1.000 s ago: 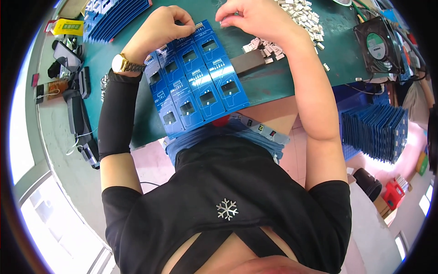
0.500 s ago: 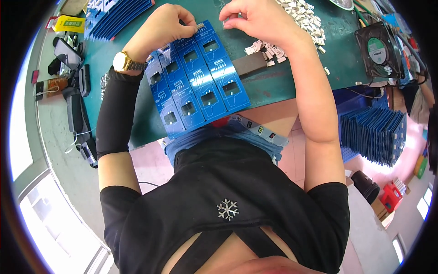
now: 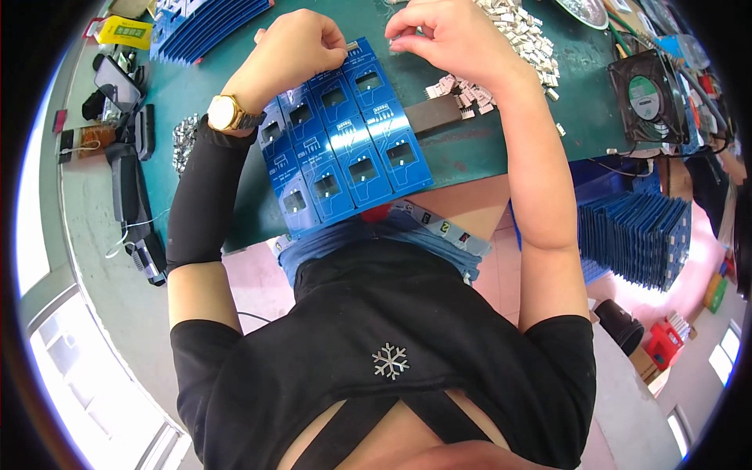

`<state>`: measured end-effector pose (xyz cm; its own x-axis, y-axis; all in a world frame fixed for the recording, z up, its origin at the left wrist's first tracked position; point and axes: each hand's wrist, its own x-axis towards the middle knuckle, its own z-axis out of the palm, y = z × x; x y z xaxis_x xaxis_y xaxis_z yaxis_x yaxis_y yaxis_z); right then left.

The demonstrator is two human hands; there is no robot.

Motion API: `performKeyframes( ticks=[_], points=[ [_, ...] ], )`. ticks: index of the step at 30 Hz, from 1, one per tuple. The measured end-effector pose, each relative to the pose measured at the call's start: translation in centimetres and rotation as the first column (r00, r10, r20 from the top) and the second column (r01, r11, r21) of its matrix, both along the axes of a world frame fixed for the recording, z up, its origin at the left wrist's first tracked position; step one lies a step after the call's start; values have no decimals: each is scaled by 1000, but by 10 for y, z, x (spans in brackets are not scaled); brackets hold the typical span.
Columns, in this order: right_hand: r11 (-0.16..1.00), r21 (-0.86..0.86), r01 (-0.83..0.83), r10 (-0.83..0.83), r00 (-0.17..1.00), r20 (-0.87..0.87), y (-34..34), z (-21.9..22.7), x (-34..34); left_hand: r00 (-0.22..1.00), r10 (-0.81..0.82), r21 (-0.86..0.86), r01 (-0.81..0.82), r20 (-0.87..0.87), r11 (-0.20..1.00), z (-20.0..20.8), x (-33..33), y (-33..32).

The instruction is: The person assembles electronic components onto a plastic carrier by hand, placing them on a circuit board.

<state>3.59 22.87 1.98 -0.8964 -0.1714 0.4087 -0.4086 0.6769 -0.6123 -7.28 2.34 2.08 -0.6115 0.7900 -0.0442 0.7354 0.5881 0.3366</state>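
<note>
A blue panel of joined circuit boards (image 3: 345, 137) with square cut-outs lies tilted at the table's near edge. My left hand (image 3: 301, 48), with a gold watch on its wrist, is over the panel's far edge. Its fingers are pinched together beside a small pale connector (image 3: 352, 45) at the far right corner; what they hold, if anything, is hidden. To the right of the panel, apart from it, my right hand (image 3: 450, 41) has its thumb and forefinger pinched together. Something tiny may be between those tips, too small to name. Behind it spreads a pile of white connectors (image 3: 525, 39).
A flat grey-brown bar (image 3: 435, 114) lies by the panel's right edge. Small metallic parts (image 3: 185, 139) sit at left, and stacked blue boards (image 3: 207, 27) stand far left. A black fan (image 3: 648, 98) is at right, above more upright boards (image 3: 638, 235) in a blue crate.
My left hand has shifted slightly right along the panel's far edge, its wrist turning. My right hand stays pinched, nearly in place. The whole view has moved a little.
</note>
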Motion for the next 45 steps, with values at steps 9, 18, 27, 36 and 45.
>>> performKeyframes(
  ticks=[9, 18, 27, 36, 45],
  points=[
    [995, -91, 47, -46, 999, 10, -6, 1, 3, 996, 15, -49, -19, -91, 999, -3, 6, 0],
    [995, -52, 88, -85, 995, 44, -3, -32, -10, 974, 31, 29, -25, -224, 999, 1, 15, -26],
    [983, -94, 159, -156, 987, 34, -1, -21, -3, 973, 116, 288, -55, -198, 956, -7, 7, -170],
    [943, -174, -284, 295, 955, 40, -100, 8, -6, 896, 294, 340, -177, -332, 923, -41, 14, -174],
    [969, -22, -247, 244, 933, 265, -139, -8, 9, 922, 336, 289, -274, -192, 917, -6, 40, -155]
  ],
)
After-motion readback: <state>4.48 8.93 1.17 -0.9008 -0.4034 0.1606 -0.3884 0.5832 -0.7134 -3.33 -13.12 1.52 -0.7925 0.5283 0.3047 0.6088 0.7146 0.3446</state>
